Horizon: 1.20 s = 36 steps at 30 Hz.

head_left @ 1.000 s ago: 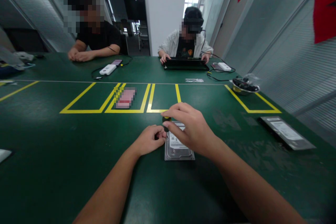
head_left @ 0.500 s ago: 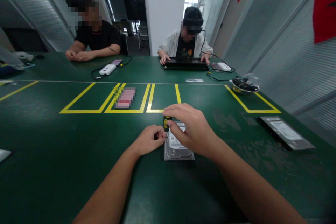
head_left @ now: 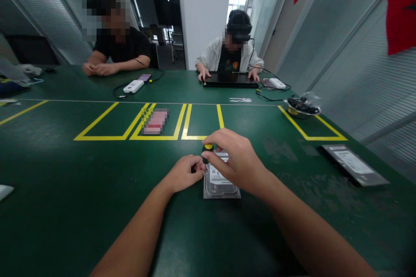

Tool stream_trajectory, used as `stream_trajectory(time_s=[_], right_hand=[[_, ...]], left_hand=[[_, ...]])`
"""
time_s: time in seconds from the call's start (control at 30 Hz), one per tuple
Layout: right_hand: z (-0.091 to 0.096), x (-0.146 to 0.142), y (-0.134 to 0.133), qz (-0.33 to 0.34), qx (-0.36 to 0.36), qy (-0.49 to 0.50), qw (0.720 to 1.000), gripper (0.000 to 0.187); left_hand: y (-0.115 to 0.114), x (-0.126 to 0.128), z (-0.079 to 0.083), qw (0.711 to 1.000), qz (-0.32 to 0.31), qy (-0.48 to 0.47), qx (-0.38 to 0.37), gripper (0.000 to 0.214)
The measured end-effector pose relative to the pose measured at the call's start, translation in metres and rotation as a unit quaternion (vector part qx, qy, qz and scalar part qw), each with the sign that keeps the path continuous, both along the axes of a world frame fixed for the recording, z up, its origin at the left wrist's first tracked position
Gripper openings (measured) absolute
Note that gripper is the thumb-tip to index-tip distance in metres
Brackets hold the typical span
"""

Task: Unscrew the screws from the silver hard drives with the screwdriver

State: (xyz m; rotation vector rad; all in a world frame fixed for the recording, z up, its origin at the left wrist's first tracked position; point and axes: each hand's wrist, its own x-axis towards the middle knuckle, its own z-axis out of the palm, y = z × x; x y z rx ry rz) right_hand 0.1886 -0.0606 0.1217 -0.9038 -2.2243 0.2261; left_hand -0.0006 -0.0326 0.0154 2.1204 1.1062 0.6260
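Note:
A silver hard drive (head_left: 221,184) lies flat on the green table (head_left: 65,190) in front of me. My right hand (head_left: 235,160) is closed round a short black and yellow screwdriver (head_left: 207,150), held upright over the drive's far left corner. My left hand (head_left: 183,173) is curled against the drive's left edge, its fingertips pinched at the base of the screwdriver; what they hold, if anything, is hidden.
Yellow tape boxes (head_left: 130,125) mark the table beyond the drive. A grey bagged item (head_left: 354,164) lies at the right, a metal bowl (head_left: 302,107) farther back. Two people sit at the far side, one at a black laptop (head_left: 229,80). White devices with cables (head_left: 133,86) lie nearby.
The screwdriver's handle shifted slightly in my right fingers, rising and then dropping so its yellow top shows. Both hands stay at the drive's far left corner.

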Motion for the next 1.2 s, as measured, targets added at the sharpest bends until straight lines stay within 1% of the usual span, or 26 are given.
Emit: stream_trajectory(time_s=[0.07,0.13,0.23,0.37,0.47,0.53,0.6,0.67,0.73,0.8,0.9,0.97,1.03,1.1,1.2], right_hand=[[-0.001,0.0,0.0,-0.012,0.002,0.0,1.0,0.015],[0.0,0.0,-0.001,-0.025,0.013,0.006,1.0,0.019],[0.007,0.004,-0.004,-0.044,0.035,0.019,0.998,0.026],[0.025,0.015,-0.013,-0.082,0.068,0.037,0.994,0.019],[0.038,0.027,-0.022,-0.127,0.098,0.046,0.986,0.016],[0.042,0.039,-0.028,-0.162,0.113,0.047,0.979,0.013],[0.039,0.052,-0.032,-0.203,0.116,0.047,0.971,0.01],[0.03,0.067,-0.035,-0.249,0.106,0.042,0.962,0.012],[0.015,0.083,-0.036,-0.294,0.091,0.026,0.951,0.015],[-0.004,0.098,-0.037,-0.321,0.079,0.014,0.944,0.018],[-0.038,0.116,-0.038,-0.355,0.087,-0.026,0.93,0.019],[-0.06,0.124,-0.041,-0.366,0.11,-0.056,0.922,0.019],[-0.079,0.129,-0.044,-0.363,0.107,-0.085,0.922,0.019],[-0.093,0.129,-0.047,-0.355,0.079,-0.106,0.925,0.017],[-0.105,0.125,-0.05,-0.353,0.008,-0.125,0.927,0.014]], left_hand=[[0.0,0.0,0.0,1.0,0.001,-0.005,-0.003,0.007],[0.0,0.0,0.0,1.0,-0.007,-0.013,-0.008,0.005],[-0.001,-0.001,0.0,0.999,-0.017,-0.024,-0.02,0.002],[-0.001,-0.002,0.0,0.999,-0.012,-0.029,-0.03,0.005],[-0.001,-0.002,0.001,0.999,-0.013,-0.023,-0.027,0.006],[-0.001,-0.002,0.002,0.999,-0.013,-0.023,-0.027,0.007],[-0.001,-0.001,0.001,0.999,-0.013,-0.024,-0.031,0.01],[-0.002,-0.001,0.0,0.999,-0.013,-0.024,-0.037,0.011],[-0.002,-0.001,-0.001,0.999,-0.013,-0.025,-0.042,0.011],[-0.003,-0.001,-0.001,0.999,-0.016,-0.027,-0.043,0.01],[-0.003,-0.001,0.0,0.999,-0.023,-0.027,-0.034,0.009],[-0.003,0.0,0.001,0.999,-0.027,-0.025,-0.032,0.009],[-0.002,0.0,0.001,0.999,-0.03,-0.025,-0.03,0.009],[-0.002,0.0,0.001,0.999,-0.032,-0.026,-0.026,0.009],[-0.001,0.0,-0.001,0.999,-0.034,-0.025,-0.019,0.009]])
